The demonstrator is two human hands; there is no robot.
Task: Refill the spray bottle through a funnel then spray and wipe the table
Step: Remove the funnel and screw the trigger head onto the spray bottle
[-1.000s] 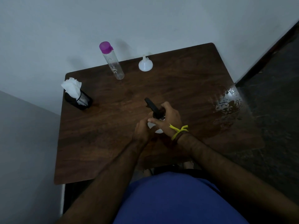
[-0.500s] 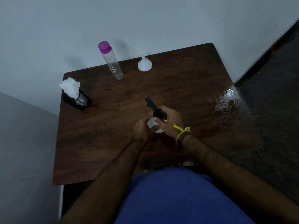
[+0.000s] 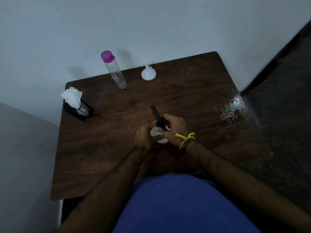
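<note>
**Both hands on the spray bottle at mid-table**

At the far left corner of the table (image 3: 104,148) a black mesh holder (image 3: 80,111) stands with white tissue (image 3: 72,97) sticking out of its top. Further right along the back edge stands a clear bottle (image 3: 116,74) with a purple cap, and just right of it a white funnel (image 3: 148,74) rests mouth down, spout up. None of these lies between the hands and anything else; they are well apart from the grip.

In the middle, the left hand (image 3: 143,137) wraps the white body of the spray bottle (image 3: 157,133), and the right hand (image 3: 175,127), a yellow thread tied at its wrist, closes around the black spray head (image 3: 157,116), whose nozzle points away toward the wall.

At the right edge a wet patch (image 3: 233,111) glistens on the dark wood. A pale wall backs the table; dark floor lies to the right.
</note>
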